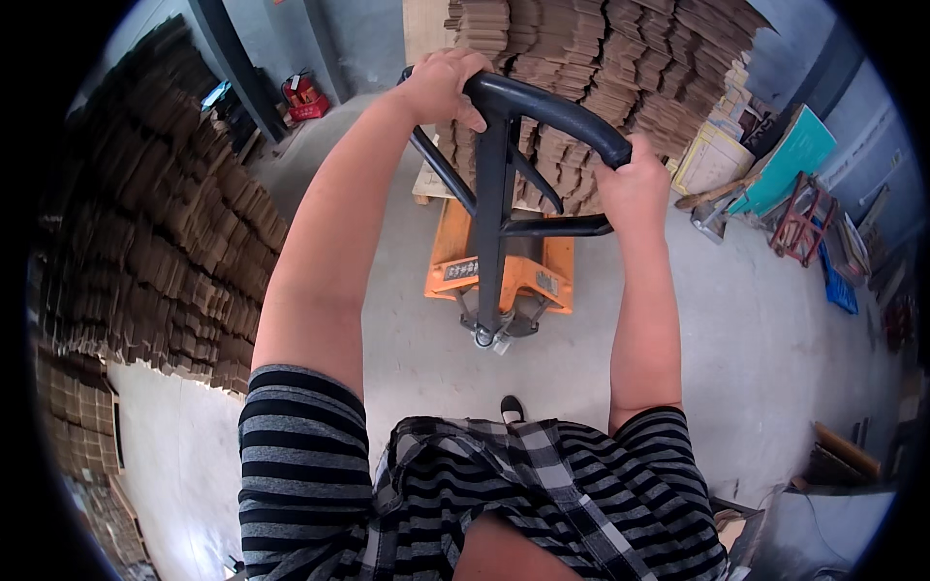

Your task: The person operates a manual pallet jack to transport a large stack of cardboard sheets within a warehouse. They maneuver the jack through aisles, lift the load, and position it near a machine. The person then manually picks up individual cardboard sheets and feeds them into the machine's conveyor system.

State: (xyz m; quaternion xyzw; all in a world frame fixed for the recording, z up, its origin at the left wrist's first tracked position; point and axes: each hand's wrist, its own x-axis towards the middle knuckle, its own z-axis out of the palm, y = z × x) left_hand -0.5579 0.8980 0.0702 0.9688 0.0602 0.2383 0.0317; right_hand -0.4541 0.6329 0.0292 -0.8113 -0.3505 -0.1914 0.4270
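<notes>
My left hand [441, 85] grips the left end of a black loop handle [547, 108] of an orange pallet jack [502, 266]. My right hand [635, 186] is closed around the right side of the same handle. The jack's black tiller runs down to its orange body and small wheel on the grey concrete floor. Its forks reach under a wooden pallet [431, 184] stacked high with flattened brown cardboard [601, 58]. Both my arms stretch forward from striped sleeves.
Tall stacks of flattened cardboard [165, 223] line the left. At the right lie a teal board [790, 155], a red metal frame [802, 218] and blue crates [838, 286]. A red item [305, 97] sits by a far pillar. Grey concrete floor [765, 349] spreads around the jack.
</notes>
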